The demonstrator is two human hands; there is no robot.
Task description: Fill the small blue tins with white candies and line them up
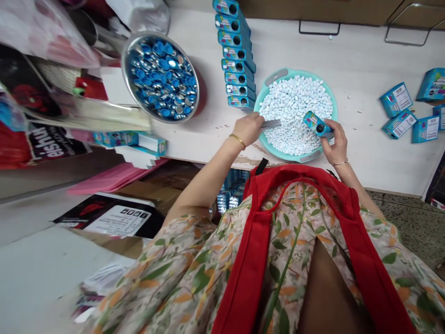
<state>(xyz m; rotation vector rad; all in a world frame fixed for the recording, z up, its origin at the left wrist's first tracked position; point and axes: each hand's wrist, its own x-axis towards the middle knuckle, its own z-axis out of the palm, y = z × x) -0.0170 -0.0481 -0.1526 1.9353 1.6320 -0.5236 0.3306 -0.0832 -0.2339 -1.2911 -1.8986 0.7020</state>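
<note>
A turquoise basin [334, 99] full of small pale blue-white pellets [295, 99] sits on the white table in front of me. My left hand [248, 130] is closed around the end of a flat grey strip, perhaps a scoop or ruler [271, 124], whose tip lies over the pellets. At the basin's right side, my right hand [335, 143] grips a small blue box [317, 124] with a dark round hole in its end. That box is tilted above the pellets.
Similar blue boxes [239, 79] stand in a row left of the basin. A steel bowl [125, 69] holds many blue and silver caps [163, 79]. More boxes [396, 99] lie at the right, and black metal handles [319, 33] are at the back edge.
</note>
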